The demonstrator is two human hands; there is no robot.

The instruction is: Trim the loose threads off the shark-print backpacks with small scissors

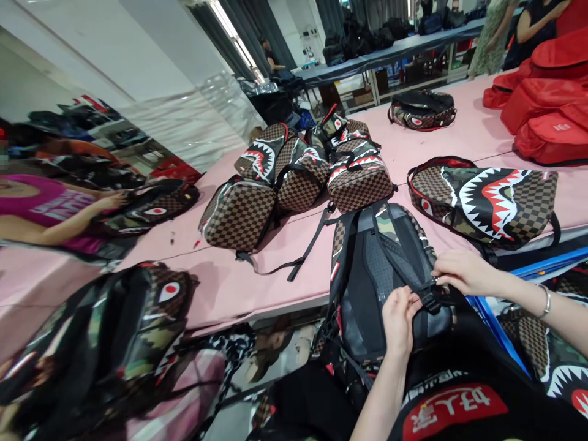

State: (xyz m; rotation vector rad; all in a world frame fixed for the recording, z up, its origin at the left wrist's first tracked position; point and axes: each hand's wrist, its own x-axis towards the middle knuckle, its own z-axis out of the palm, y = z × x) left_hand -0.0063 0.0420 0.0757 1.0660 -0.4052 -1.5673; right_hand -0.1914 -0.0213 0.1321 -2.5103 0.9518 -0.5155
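A backpack (374,288) leans against the pink table's front edge, its black padded back and shoulder straps turned up towards me. My left hand (399,315) pinches the black webbing strap (413,285) near its lower end. On the other side of a dark buckle (430,297), my right hand (463,271) has its fingertips closed on the same strap. The fingers partly cover the strap, so how it runs through the buckle is hidden. A camouflage patch shows at the top of the bag, and a brown check pattern runs along its sides.
Several checked shark-mouth backpacks (361,184) stand on the pink table (275,288); another (500,199) lies right. Red bags (551,116) are piled at the far right. A blue frame (498,334) stands beside me. Co-workers handle backpacks at left, one in a magenta shirt (50,205).
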